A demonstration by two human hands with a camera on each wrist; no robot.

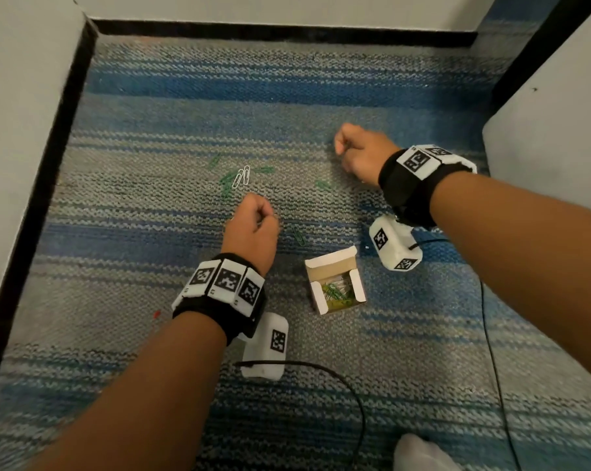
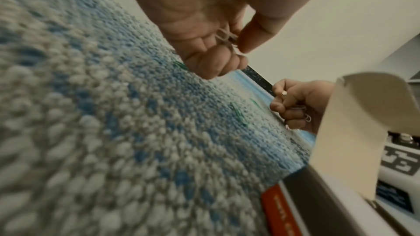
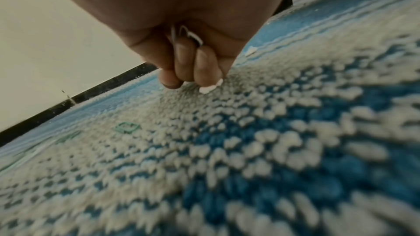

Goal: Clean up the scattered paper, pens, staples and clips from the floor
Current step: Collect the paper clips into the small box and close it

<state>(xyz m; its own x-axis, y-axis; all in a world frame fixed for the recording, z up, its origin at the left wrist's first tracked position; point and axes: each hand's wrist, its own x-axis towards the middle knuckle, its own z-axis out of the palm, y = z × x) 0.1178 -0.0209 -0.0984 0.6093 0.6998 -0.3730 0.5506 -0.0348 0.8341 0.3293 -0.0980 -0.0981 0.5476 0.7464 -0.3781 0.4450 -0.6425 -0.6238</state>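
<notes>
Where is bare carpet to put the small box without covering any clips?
Bare carpet lies toward the far wall, beyond both hands. Crowded: the scattered clips between left hand and right hand, and near the box.

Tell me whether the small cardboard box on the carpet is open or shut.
Open. The small cardboard box has its flaps folded outward, and green and yellow paper clips show inside.

No readable words or numbers were found, tbh. Blurred pale lettering was seen on the orange box side [image 2: 276, 209] at lower right of the left wrist view, but it couldn't be made out.
</notes>
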